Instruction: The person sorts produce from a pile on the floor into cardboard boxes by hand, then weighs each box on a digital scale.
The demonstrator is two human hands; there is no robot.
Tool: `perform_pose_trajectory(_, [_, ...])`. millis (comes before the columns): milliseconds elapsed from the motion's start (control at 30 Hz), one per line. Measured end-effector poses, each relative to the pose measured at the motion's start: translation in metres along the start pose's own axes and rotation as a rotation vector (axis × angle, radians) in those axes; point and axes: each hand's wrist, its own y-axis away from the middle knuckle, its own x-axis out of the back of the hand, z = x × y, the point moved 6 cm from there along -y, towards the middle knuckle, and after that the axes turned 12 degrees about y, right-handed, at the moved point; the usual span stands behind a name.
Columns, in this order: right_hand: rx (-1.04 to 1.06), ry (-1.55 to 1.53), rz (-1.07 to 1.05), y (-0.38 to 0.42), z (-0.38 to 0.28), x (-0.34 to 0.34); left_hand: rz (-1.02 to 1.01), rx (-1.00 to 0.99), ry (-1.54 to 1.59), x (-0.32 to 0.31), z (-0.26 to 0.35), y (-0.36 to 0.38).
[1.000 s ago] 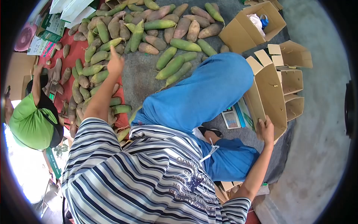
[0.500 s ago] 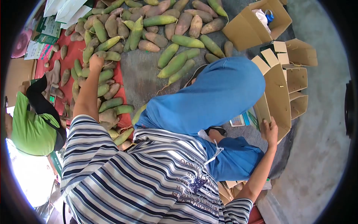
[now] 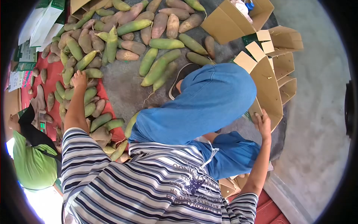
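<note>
My left hand (image 3: 79,79) reaches into the pile with curled fingers, closed at the near end of a green radish (image 3: 93,73). More green radishes (image 3: 90,94) lie just below that hand. My right hand (image 3: 262,125) grips the rim of an open cardboard box (image 3: 269,87), thumb on one side of its wall and fingers on the other. The inside bottom of this box is hidden from me. Around my left hand, brownish-pink root vegetables (image 3: 85,41) are mixed with the green ones on a red cloth (image 3: 108,108).
Another open carton (image 3: 223,22) holds something white and blue. Smaller carton compartments (image 3: 284,65) adjoin the box on the right. My bent knee (image 3: 223,89) rises between the hands. On the left, a person in a green shirt (image 3: 35,164) reaches near a scale (image 3: 43,126).
My view has shifted, so the pile and boxes appear further left, the pile also lower. Both hands keep about the same places, at the radish and on the box rim.
</note>
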Motion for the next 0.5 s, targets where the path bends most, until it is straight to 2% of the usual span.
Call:
perform_pose_trajectory(67, [0.006, -0.002, 0.008, -0.001, 0.0, 0.0, 0.026, 0.03, 0.017, -0.004, 0.004, 0.004])
perform_pose_trajectory(167, [0.031, 0.012, 0.043, 0.001, -0.001, 0.0, 0.054, -0.027, 0.075, -0.021, 0.003, 0.0])
perform_pose_trajectory(300, [-0.038, -0.036, -0.005, 0.001, -0.005, 0.001, 0.064, -0.176, 0.129, -0.009, 0.008, 0.012])
perform_pose_trajectory(367, [0.015, -0.023, 0.041, 0.0, 0.001, -0.002, 0.103, -0.303, 0.099, 0.009, 0.025, 0.03])
perform_pose_trajectory(400, [0.041, -0.017, 0.072, -0.001, 0.003, -0.002, -0.001, -0.236, 0.166, 0.029, 0.041, 0.041])
perform_pose_trajectory(500, [0.035, 0.043, 0.078, -0.001, -0.004, 0.002, 0.051, -0.381, 0.268, 0.056, 0.092, 0.062])
